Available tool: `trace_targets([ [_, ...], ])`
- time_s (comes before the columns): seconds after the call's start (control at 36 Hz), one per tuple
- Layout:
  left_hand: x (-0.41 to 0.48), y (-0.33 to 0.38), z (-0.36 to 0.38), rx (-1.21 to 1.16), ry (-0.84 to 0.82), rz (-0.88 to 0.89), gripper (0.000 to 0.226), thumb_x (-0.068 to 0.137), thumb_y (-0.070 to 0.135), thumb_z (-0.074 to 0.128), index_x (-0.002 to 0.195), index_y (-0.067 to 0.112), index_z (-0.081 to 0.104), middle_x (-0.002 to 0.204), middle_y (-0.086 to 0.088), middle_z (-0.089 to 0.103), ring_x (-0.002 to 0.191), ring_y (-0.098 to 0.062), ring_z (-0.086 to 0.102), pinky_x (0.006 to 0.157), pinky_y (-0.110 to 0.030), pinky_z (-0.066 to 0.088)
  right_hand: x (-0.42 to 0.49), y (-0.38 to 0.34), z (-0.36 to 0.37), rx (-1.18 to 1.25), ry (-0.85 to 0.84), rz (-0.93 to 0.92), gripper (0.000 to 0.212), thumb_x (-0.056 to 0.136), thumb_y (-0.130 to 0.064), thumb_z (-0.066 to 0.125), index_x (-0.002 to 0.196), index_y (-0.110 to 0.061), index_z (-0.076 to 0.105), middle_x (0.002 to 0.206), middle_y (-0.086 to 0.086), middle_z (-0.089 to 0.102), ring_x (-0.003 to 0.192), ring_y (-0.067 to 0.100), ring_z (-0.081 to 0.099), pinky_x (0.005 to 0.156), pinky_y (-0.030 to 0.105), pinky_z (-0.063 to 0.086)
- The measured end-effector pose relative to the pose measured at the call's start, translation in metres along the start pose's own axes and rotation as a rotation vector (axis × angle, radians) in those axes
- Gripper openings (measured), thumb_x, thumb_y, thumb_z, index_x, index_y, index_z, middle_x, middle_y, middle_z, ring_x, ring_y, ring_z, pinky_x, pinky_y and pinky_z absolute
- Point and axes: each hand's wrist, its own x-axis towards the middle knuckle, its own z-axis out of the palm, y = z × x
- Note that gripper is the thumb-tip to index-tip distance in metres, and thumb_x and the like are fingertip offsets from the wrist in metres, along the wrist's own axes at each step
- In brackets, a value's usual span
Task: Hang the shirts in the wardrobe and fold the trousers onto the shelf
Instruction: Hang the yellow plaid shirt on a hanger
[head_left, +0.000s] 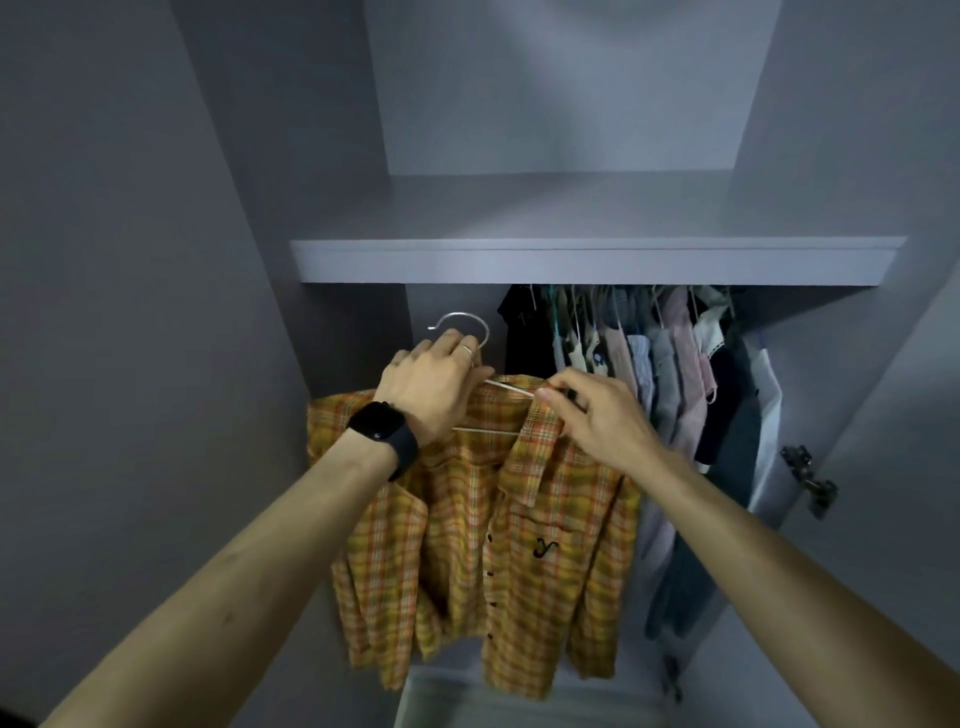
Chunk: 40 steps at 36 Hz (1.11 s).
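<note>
From the head camera we look up into the wardrobe (358, 306) with both arms raised. Our left hand (434, 382) grips the white hanger (464, 323) by its neck, just under the open hook, and a dark watch (384, 428) sits on that wrist. Our right hand (597, 415) pinches the collar of the yellow plaid shirt (519, 545), beside the hanger's sloping arm. The shirt is draped on the hanger and hangs in front of the open bay. The hook is in the air below the shelf (597, 260), resting on nothing that we can see.

We judge the shirt light and soft. It sags, its front falls open, and it could slide off the thin, smooth hanger if we tilt it. The firm place to hold is the hanger's neck, where our left hand is. The collar is the sensible spot for steadying the cloth.

The shelf is pale grey and flat, and it spans the bay above the hook. Beneath it a packed row of hung clothes (670, 374) fills the right half, with a gap on the left. The shelf's front edge hides the rail. A metal hinge (810, 478) shows at the right. The light is dim and we see no trousers.
</note>
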Motion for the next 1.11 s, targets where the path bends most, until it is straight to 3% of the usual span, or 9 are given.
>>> trace_targets([
  [0.06,0.002,0.004,0.001,0.035,-0.028,0.000,0.030,0.106,0.044,0.036,0.112,0.018,0.050,0.122,-0.002,0.055,0.107,-0.030,0.059,0.088,-0.045,0.045,-0.003,0.005,0.001,-0.034,-0.019,0.025,0.021,0.104,-0.036,0.054,0.100,-0.018,0.065,0.068,-0.017,0.048,0.064,0.001,0.053,0.055,0.016,0.029],
  [0.19,0.005,0.015,0.000,0.024,-0.048,-0.010,0.022,0.108,0.043,0.030,0.098,0.024,0.030,0.113,0.000,0.061,0.091,-0.034,0.065,0.067,-0.039,0.042,-0.004,0.010,-0.001,-0.045,0.013,0.048,0.022,0.104,-0.037,0.052,0.104,-0.018,0.063,0.081,-0.014,0.055,0.072,0.003,0.053,0.064,0.024,0.040],
  [0.28,0.011,0.019,-0.005,0.029,-0.016,0.005,0.023,0.108,0.042,0.030,0.103,0.020,0.034,0.112,-0.002,0.063,0.092,-0.036,0.065,0.067,-0.040,0.042,0.000,0.013,-0.011,-0.063,0.097,0.062,0.024,0.104,-0.038,0.051,0.106,-0.019,0.064,0.087,-0.013,0.058,0.079,0.011,0.058,0.071,0.032,0.049],
  [0.47,0.023,0.021,-0.014,-0.011,-0.003,-0.005,0.028,0.107,0.044,0.031,0.112,0.019,0.040,0.103,-0.002,0.064,0.092,-0.038,0.063,0.069,-0.042,0.047,0.014,-0.003,-0.017,-0.026,-0.063,0.087,0.041,0.094,-0.045,0.066,0.132,-0.030,0.065,0.110,-0.020,0.060,0.077,0.001,0.059,0.070,0.015,0.045],
  [0.58,0.023,0.017,-0.014,-0.043,0.018,0.000,0.027,0.106,0.046,0.033,0.104,0.019,0.040,0.085,0.005,0.050,0.083,-0.034,0.062,0.066,-0.040,0.049,0.004,0.013,-0.023,-0.034,-0.023,0.127,0.044,0.093,-0.047,0.067,0.134,-0.031,0.063,0.101,-0.027,0.054,0.069,-0.004,0.055,0.068,0.010,0.039],
  [0.75,0.022,0.014,0.001,-0.231,0.015,-0.047,0.026,0.103,0.048,0.042,0.097,0.023,0.048,0.090,0.004,0.061,0.081,-0.026,0.061,0.073,-0.046,0.054,-0.002,0.015,-0.010,-0.146,-0.074,0.028,0.031,0.100,-0.040,0.060,0.126,-0.024,0.068,0.112,-0.009,0.067,0.088,0.001,0.053,0.080,0.031,0.054],
  [0.86,0.023,0.017,0.013,-0.277,0.030,-0.064,0.024,0.103,0.044,0.047,0.094,0.022,0.051,0.092,0.002,0.065,0.082,-0.025,0.062,0.073,-0.044,0.054,0.007,0.009,-0.007,-0.200,-0.191,0.024,0.035,0.102,-0.039,0.055,0.129,-0.020,0.066,0.115,-0.005,0.066,0.103,0.013,0.062,0.085,0.025,0.048],
  [0.97,0.026,0.012,0.021,-0.256,0.043,-0.113,0.024,0.103,0.044,0.046,0.098,0.022,0.053,0.096,0.000,0.066,0.085,-0.024,0.062,0.073,-0.043,0.054,0.013,-0.001,-0.008,-0.252,-0.253,0.020,0.025,0.102,-0.038,0.054,0.117,-0.021,0.065,0.097,-0.005,0.061,0.086,0.013,0.056,0.070,0.026,0.036],
  [1.11,0.019,-0.002,0.039,-0.192,0.061,-0.175,0.030,0.104,0.050,0.038,0.111,0.025,0.052,0.104,0.001,0.064,0.095,-0.023,0.062,0.074,-0.041,0.054,0.018,-0.010,0.007,-0.299,-0.265,0.048,0.020,0.101,-0.035,0.056,0.109,-0.019,0.064,0.085,-0.003,0.057,0.079,0.018,0.053,0.070,0.031,0.035],
])
